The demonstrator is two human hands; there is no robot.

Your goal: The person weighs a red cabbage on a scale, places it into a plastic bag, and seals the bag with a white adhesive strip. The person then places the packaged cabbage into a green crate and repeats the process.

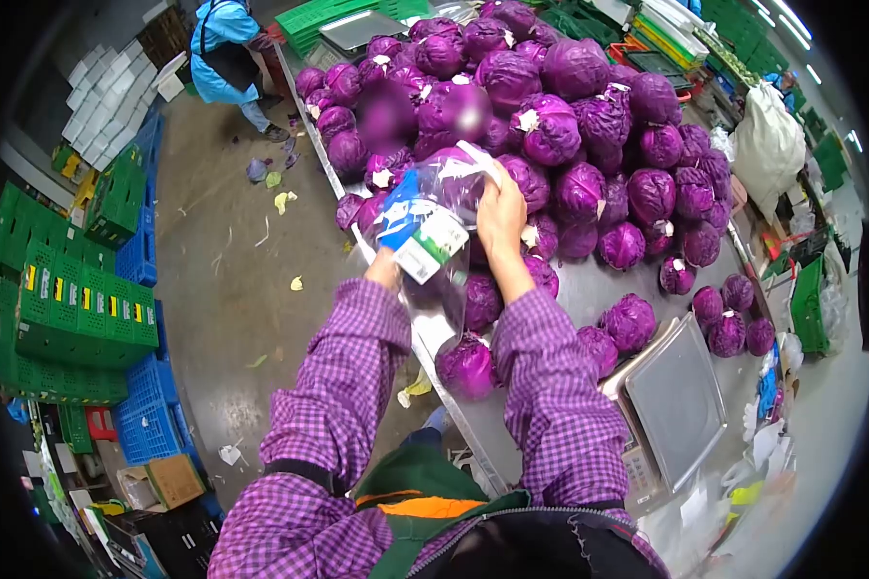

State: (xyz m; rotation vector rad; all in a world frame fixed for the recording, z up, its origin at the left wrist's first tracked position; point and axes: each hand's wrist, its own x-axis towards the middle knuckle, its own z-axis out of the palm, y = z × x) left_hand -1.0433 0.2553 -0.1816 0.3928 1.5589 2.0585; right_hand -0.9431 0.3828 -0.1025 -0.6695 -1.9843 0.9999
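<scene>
A clear plastic bag [451, 183] with a white and green printed label [433, 247] is stretched between my hands, above the near left edge of the cabbage pile. My right hand [501, 217] is closed on the bag's right side near its white upper rim. On the bag's left is my left hand [384, 268]; its fingers are hidden behind the film and a blue patch [396, 210], so its grip does not show. Red cabbages [579, 193] lie heaped just beyond both hands. One red cabbage [466, 367] rests below the bag by the table edge.
A metal table [577, 288] carries the pile and a flat-topped scale [676, 396] at right. Green crates [87, 299] and blue crates [147, 405] are stacked at left. A person in blue [224, 48] stands at the far left. Leaf scraps [282, 201] litter the floor.
</scene>
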